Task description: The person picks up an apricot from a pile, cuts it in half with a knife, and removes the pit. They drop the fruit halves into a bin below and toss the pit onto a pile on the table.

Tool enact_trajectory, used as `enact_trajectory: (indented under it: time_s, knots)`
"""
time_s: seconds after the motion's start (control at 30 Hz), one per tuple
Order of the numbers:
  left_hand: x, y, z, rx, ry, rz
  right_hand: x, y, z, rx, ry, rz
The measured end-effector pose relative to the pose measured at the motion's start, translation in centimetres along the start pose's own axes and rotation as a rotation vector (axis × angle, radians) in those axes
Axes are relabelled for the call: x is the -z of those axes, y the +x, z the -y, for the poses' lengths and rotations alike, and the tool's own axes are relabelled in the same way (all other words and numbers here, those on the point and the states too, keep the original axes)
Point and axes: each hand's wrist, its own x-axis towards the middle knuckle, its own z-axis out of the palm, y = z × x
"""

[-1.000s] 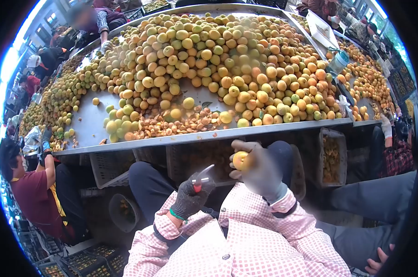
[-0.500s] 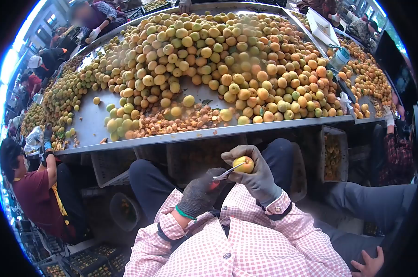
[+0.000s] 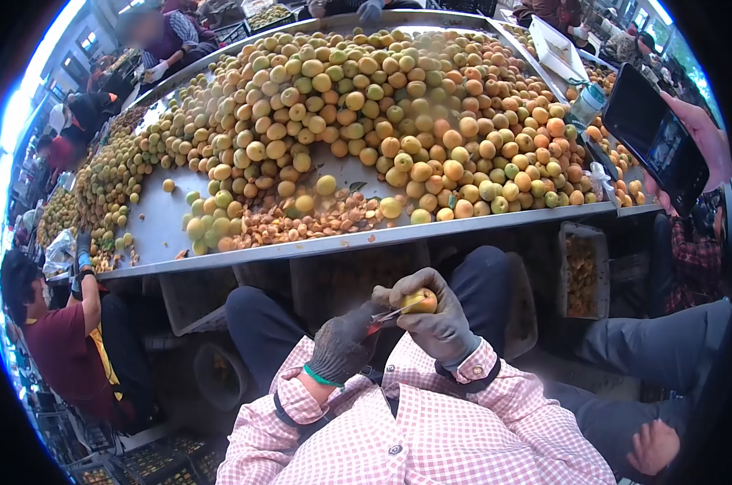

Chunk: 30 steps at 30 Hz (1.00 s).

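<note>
My left hand, in a dark knitted glove [image 3: 343,343], is closed on a small knife with a red handle [image 3: 373,328]. The thin metal blade points right and touches a yellow-orange fruit [image 3: 420,301]. Fingers and thumb of my right hand, in a grey glove [image 3: 440,319], wrap round that fruit. Both hands are close together above my lap, in front of the table edge [image 3: 358,242]. On the table lie a large heap of yellow, green and orange fruit [image 3: 341,101] and a pile of cut pieces [image 3: 301,224].
Crates [image 3: 582,271] stand under the table, with a round bucket [image 3: 220,376] at lower left. A person in a dark red shirt [image 3: 63,347] sits at left. At right, another person's hand [image 3: 697,133] holds a phone [image 3: 657,137]. A bottle [image 3: 586,105] stands on the table.
The blade has come to the fruit, and both hands have drawn together. At right a phone in another person's hand has come into clear view. Fruit on the heap has shifted slightly.
</note>
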Motion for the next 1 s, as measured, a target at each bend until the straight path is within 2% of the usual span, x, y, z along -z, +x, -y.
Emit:
enact_trajectory:
  time_s: [0.07, 0.13, 0.2, 0.4, 0.47, 0.53, 0.6, 1.0]
  knots:
    - [0.1, 0.2, -0.4, -0.008, -0.067, -0.03, -0.2, 0.1, 0.4, 0.01, 0.0, 0.016]
    - [0.5, 0.0, -0.3, 0.046, -0.145, 0.069, -0.7, 0.2, 0.7, 0.008, -0.073, 0.086]
    - [0.4, -0.2, -0.7, 0.062, -0.15, 0.079, -1.1, 0.1, 0.6, 0.006, -0.05, 0.065]
    - [-0.1, -0.8, 0.3, -0.011, -0.016, 0.044, -0.8, -0.1, -0.2, 0.025, 0.017, 0.081]
    - [-0.1, -0.7, 0.0, 0.05, 0.013, 0.029, -0.6, -0.1, -0.5, 0.027, 0.025, 0.077]
    - [0.0, -0.5, -0.3, -0.013, -0.1, 0.004, -0.6, -0.2, -0.6, 0.032, -0.053, 0.065]
    - [-0.1, -0.6, -0.2, 0.058, -0.037, 0.027, -0.5, -0.2, -1.0, 0.019, -0.001, 0.083]
    - [-0.1, -1.2, -0.4, 0.0, -0.016, -0.015, -0.6, -0.8, -1.9, -0.055, 0.077, 0.028]
